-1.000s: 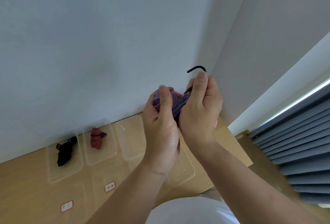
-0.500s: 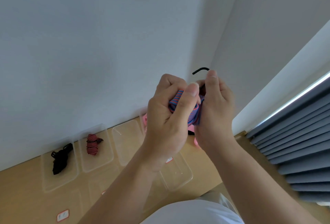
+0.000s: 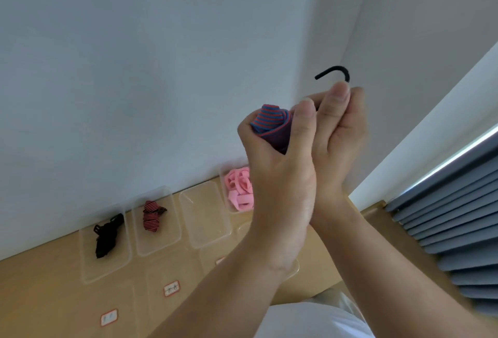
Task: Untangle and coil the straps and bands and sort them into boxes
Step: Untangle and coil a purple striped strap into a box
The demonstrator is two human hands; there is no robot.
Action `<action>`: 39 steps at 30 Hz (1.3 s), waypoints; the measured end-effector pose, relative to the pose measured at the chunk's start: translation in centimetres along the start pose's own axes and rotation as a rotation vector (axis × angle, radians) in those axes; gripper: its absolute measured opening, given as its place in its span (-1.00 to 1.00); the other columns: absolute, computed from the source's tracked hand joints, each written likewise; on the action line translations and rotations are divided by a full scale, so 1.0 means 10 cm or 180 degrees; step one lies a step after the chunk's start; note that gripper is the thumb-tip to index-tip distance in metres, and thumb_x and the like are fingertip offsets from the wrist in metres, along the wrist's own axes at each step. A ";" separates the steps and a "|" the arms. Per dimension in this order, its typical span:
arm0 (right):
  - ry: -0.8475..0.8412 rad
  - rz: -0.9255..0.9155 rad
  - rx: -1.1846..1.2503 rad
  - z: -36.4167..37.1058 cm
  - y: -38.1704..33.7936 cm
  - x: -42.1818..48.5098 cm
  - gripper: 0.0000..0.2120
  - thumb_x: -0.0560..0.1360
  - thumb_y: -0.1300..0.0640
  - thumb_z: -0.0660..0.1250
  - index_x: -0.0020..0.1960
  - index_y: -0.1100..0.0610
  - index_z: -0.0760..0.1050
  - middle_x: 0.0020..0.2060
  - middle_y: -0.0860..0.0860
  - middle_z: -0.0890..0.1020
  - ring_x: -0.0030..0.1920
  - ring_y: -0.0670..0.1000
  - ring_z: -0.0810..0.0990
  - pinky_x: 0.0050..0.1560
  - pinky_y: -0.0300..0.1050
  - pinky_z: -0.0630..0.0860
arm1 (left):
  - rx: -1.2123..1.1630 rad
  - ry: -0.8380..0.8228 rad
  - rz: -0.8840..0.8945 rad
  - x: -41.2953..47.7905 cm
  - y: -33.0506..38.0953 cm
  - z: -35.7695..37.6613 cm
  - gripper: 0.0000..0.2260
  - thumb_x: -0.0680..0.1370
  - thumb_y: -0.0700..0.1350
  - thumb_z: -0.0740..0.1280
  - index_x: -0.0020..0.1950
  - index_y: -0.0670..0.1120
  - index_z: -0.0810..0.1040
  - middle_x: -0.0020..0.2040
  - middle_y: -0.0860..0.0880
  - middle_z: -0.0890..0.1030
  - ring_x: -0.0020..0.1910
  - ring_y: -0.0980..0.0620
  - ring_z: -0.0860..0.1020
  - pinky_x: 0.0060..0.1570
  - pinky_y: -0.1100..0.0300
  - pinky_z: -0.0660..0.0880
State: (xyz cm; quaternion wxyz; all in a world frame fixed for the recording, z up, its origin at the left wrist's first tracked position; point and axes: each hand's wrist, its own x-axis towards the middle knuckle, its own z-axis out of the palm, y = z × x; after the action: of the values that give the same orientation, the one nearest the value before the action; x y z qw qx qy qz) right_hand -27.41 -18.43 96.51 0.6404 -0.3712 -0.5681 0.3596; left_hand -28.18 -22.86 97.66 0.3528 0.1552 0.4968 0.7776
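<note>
Presently, blue-red striped strap [image 3: 269, 119] held coiled mid-air, gripped in curled left hand [image 3: 280, 176] so turns cannot spring loose. Black hook [image 3: 335, 70], at 1 o'clock of coil, pinched by right hand [image 3: 339, 135] — probably for tucking. Clear box [image 3: 204, 219] at 7 o'clock.

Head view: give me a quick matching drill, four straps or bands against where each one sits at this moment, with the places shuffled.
Things:
1. black strap
2. red-and-black striped strap
3. pink bands
4. blue-and-red striped strap

Places:
A. second box from the left
B. gripped in the left hand
C. fourth box from the left
D. leftmost box

Pairs: 1-D; 2-A; 3-C; 4-B
</note>
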 end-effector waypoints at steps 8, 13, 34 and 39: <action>-0.0160 -0.0746 -0.0367 0.02 0.07 -0.01 -0.71 0.67 0.15 0.02 -0.16 0.20 0.37 -0.26 0.07 0.42 -0.29 0.03 0.39 -0.25 -0.18 0.32 | -0.0549 -0.0123 -0.0161 0.28 0.15 -0.11 -0.74 0.47 -0.33 0.36 -0.26 -0.05 0.37 -0.34 0.00 0.40 -0.32 -0.03 0.40 -0.16 0.10 0.43; 0.0162 -0.0595 -0.0300 -0.18 0.04 0.23 -0.60 0.68 0.06 -0.02 -0.17 0.29 0.37 -0.35 0.17 0.48 -0.35 0.13 0.47 -0.31 0.07 0.39 | -0.0363 -0.0889 0.0389 0.31 0.16 -0.22 -0.79 0.28 -0.44 0.19 -0.28 -0.14 0.40 -0.28 -0.12 0.46 -0.29 -0.10 0.45 -0.27 0.16 0.45; -0.0499 -0.0533 -0.0009 -0.27 0.18 0.23 -0.68 0.67 0.20 0.02 -0.23 0.16 0.37 -0.23 -0.07 0.38 -0.19 -0.06 0.41 -0.12 -0.37 0.30 | -0.0666 -0.0517 0.0565 0.09 0.01 0.05 -0.48 0.20 -0.52 0.12 -0.16 -0.04 0.67 0.13 -0.07 0.71 0.03 -0.04 0.70 -0.23 0.17 0.57; -0.0932 -0.0498 -0.0011 -0.37 0.22 0.37 -0.67 0.68 0.14 0.03 -0.25 0.10 0.34 -0.14 -0.07 0.37 -0.05 0.01 0.43 -0.03 -0.25 0.33 | -0.0143 -0.0705 0.0858 0.14 0.05 0.11 -0.44 0.22 -0.52 0.16 -0.18 0.06 0.71 0.39 0.02 0.58 0.37 -0.15 0.54 0.06 -0.02 0.54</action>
State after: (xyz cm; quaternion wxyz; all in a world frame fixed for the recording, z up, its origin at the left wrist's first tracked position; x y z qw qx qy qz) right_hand -23.44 -14.41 95.93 0.5761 -0.2705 -0.6832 0.3579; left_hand -28.70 -21.33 98.45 0.3013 0.2972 0.4121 0.8069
